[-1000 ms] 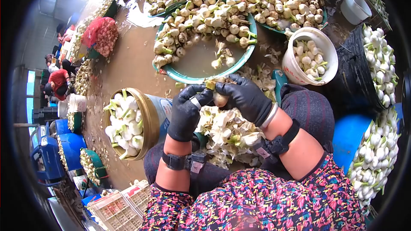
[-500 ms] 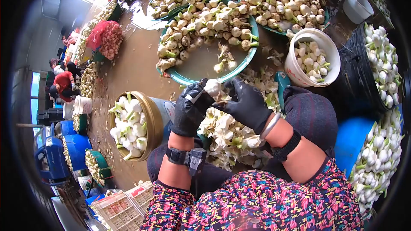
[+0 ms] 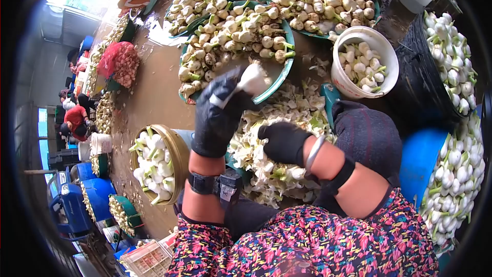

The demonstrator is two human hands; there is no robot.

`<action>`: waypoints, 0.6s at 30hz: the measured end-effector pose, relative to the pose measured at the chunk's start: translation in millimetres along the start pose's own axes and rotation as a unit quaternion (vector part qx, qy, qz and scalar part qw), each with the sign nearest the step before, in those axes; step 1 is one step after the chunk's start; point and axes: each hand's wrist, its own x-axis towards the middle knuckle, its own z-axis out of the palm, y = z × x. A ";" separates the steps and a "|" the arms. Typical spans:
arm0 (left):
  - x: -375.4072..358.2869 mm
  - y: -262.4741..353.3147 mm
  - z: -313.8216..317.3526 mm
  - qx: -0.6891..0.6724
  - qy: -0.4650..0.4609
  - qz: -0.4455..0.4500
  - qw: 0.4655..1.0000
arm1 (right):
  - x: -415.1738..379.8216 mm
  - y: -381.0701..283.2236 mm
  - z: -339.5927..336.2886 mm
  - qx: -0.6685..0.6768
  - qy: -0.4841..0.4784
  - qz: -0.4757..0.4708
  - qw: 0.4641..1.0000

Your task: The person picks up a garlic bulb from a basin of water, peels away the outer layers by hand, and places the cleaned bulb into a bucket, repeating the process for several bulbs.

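Note:
My left hand [image 3: 219,112], in a black glove with a pale strip on it, is closed round a white garlic bulb [image 3: 252,79], smeared by motion, in front of the near rim of the green basin [image 3: 283,79]. My right hand [image 3: 285,143], also gloved in black, hangs over a heap of peeled-off garlic skins [image 3: 277,107] between my knees. Its fingers are curled in; whatever they hold, if anything, is hidden. Unpeeled garlic bulbs [image 3: 233,31] with stems fill most of that basin.
Beside my left arm stands a yellowish bucket [image 3: 177,161] of white bulbs. A white bucket [image 3: 365,33] with bulbs is ahead on the right, near a black tub [image 3: 410,72]. More basins lie ahead; a red net sack [image 3: 123,61] and people sit farther left.
My hands have come apart: the left has kept the garlic bulb and lifted it forward, while the right has dropped back over the skins. The view has shifted slightly.

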 end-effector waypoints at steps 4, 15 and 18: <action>56.3 20.1 3.4 -0.377 -0.024 -0.134 0.916 | -9.5 -7.9 -1.4 -0.005 -0.012 -0.003 1.000; 65.0 -272.3 -18.9 0.264 -0.017 -0.210 0.941 | 0.5 -19.1 -23.1 0.047 0.027 0.031 0.998; 73.2 -303.3 -12.6 0.426 -0.080 -0.302 0.849 | 6.6 -10.7 -20.6 0.011 -0.018 0.071 0.997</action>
